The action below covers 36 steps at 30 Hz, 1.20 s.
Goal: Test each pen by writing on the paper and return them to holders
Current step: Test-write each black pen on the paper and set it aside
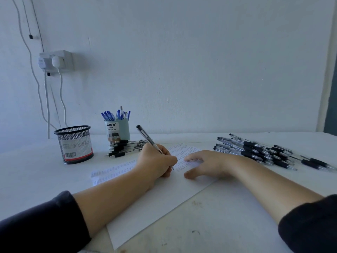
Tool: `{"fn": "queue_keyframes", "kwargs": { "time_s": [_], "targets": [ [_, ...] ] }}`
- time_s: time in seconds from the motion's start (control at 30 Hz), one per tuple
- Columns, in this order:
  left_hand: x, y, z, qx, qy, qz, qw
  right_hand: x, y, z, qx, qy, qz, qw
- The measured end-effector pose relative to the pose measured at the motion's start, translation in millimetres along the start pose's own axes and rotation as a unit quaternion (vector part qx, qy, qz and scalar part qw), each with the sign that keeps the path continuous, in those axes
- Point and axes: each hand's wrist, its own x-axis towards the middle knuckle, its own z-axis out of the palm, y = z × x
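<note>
My left hand [156,161] grips a clear black-capped pen [145,136], its tip touching the white paper [160,201], which carries rows of small written marks. My right hand [206,164] lies flat on the paper with fingers spread, holding it down. A black mesh holder [74,144] stands at the left. A pale teal holder [118,131] behind the paper is filled with several blue pens [116,115]. A small pile of black pens [125,147] lies in front of the teal holder. A larger pile of black pens [264,152] lies at the right.
A white wall rises right behind the table [228,225]. A wall socket [56,61] with plugs and hanging cables [47,99] sits at the upper left. The table's near surface shows a few stains.
</note>
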Motion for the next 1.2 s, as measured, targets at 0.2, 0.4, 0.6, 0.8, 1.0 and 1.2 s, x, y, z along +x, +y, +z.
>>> {"fn": "queue_keyframes", "kwargs": {
  "time_s": [0.2,0.4,0.6,0.8,1.0,1.2],
  "targets": [
    [0.7,-0.5,0.9,0.007,0.000,0.007,1.000,-0.7,-0.4,0.0,-0.001,-0.003,0.003,1.000],
    [1.1,0.2,1.7,0.031,0.008,0.004,0.999,-0.7,-0.5,-0.6,0.001,-0.011,0.005,1.000],
    [-0.7,-0.2,1.9,0.023,0.003,0.017,1.000,-0.2,0.4,-0.4,-0.003,-0.010,0.004,1.000],
    [-0.6,0.0,1.6,0.021,0.006,0.011,1.000,-1.3,-0.9,-1.0,-0.002,-0.011,0.005,1.000],
    [-0.9,0.1,1.7,0.017,0.006,0.011,1.000,-3.3,-2.2,-1.6,0.000,-0.013,0.005,1.000],
    [-1.8,0.5,2.2,0.026,0.002,0.012,1.000,-4.1,-2.5,-1.6,0.000,-0.015,0.005,1.000]
  ]
}}
